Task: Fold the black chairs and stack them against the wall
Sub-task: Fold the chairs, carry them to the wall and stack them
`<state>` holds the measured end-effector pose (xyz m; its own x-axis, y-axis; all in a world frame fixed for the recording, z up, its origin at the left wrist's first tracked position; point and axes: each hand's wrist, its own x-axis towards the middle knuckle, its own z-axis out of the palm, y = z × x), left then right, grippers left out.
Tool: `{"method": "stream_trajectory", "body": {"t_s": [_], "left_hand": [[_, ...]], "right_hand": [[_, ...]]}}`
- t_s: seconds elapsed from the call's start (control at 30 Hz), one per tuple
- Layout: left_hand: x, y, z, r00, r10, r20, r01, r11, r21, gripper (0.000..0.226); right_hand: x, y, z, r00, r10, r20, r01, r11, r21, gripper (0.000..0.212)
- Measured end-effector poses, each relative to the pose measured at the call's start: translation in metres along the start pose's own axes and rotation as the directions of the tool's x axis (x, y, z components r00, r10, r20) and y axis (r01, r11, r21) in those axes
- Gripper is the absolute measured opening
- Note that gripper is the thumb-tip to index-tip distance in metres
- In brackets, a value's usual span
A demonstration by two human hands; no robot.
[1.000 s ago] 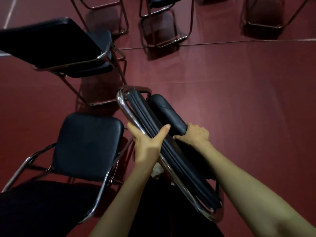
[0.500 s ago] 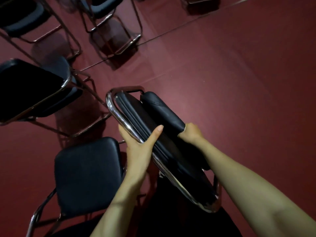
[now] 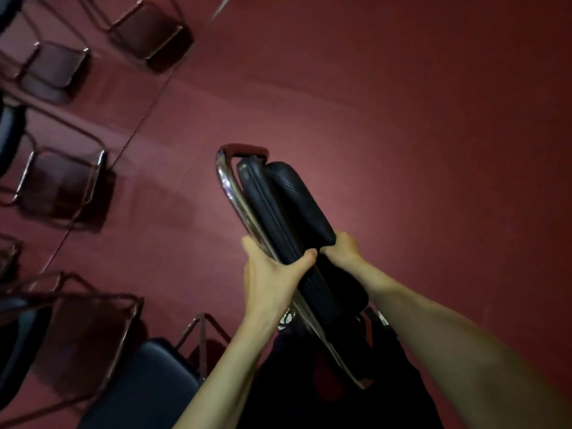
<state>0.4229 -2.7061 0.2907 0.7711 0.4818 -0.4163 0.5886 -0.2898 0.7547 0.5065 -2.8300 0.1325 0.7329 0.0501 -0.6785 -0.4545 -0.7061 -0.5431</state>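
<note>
Bare forearms (image 3: 448, 351), black clothing (image 3: 309, 397)

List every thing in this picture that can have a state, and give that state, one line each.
Folded chair: folded flat, held tilted in both hands.
Left hand: grips the chair's chrome frame, thumb across the black pad.
Right hand: grips the chair at the backrest pad; its fingers are hidden.
Nearest chair: unfolded, standing on the floor.
Chairs at the left: unfolded, standing, blurred.
</note>
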Motion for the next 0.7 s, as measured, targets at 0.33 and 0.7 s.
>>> {"method": "stream_trajectory", "body": {"t_s": [0.33,0.7], "left_hand": [[-0.060,0.143,0.214,0.921,0.185,0.342,-0.211,0.977,0.040,0.067],[-0.198,0.277,0.439,0.540,0.221,0.812,-0.222,0.968,-0.115,0.023]], "right_hand": [[-0.031,0.188,-0.197,0.958,0.217,-0.188,-0.156,0.943,0.293,0.017],[-0.118,0.383,-0.446,0.776,0.470,-0.420,-0.333,0.871,0.360,0.026]]}}
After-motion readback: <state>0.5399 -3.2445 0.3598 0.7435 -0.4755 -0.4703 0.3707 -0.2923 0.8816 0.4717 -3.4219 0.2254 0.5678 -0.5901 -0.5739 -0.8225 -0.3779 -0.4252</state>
